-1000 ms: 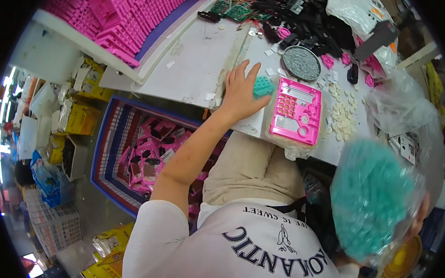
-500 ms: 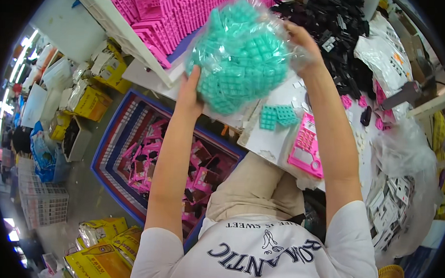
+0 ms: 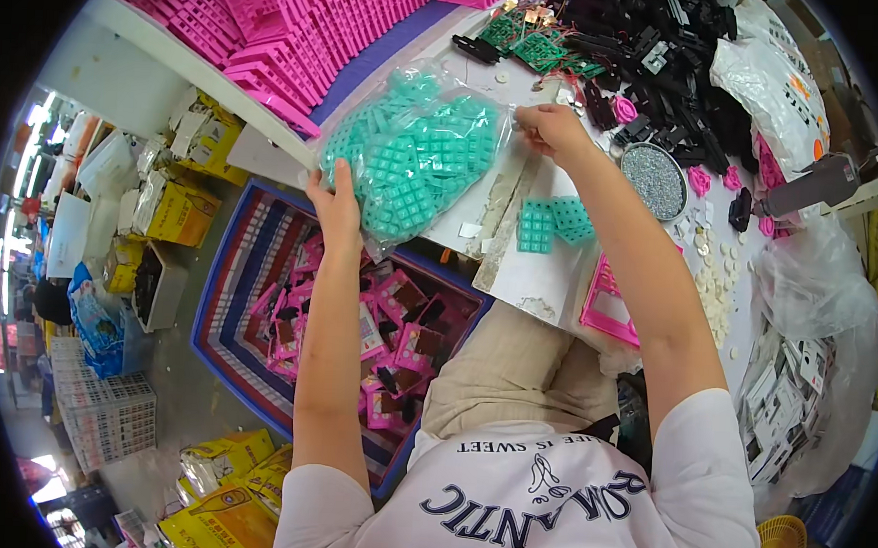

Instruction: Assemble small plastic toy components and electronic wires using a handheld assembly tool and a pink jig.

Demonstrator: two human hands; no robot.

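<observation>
Both hands are up at the white table (image 3: 547,279): the left hand (image 3: 336,203) grips the lower edge of a clear bag of teal keypads (image 3: 415,155), fingers curled into the plastic, and the right hand (image 3: 551,130) pinches its top corner. The bag hangs over the table's edge. Pink frames (image 3: 294,13) stack behind, black parts (image 3: 683,59) crowd the far side. Below, a striped bin (image 3: 252,295) sits on the grey floor (image 3: 180,380).

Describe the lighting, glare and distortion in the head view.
Head view: strong fisheye, the white table edge bows and a black rim rings the picture; bright overexposed patches at the left edge; glare on the clear bag of teal keypads; centre sharp and evenly lit.
</observation>
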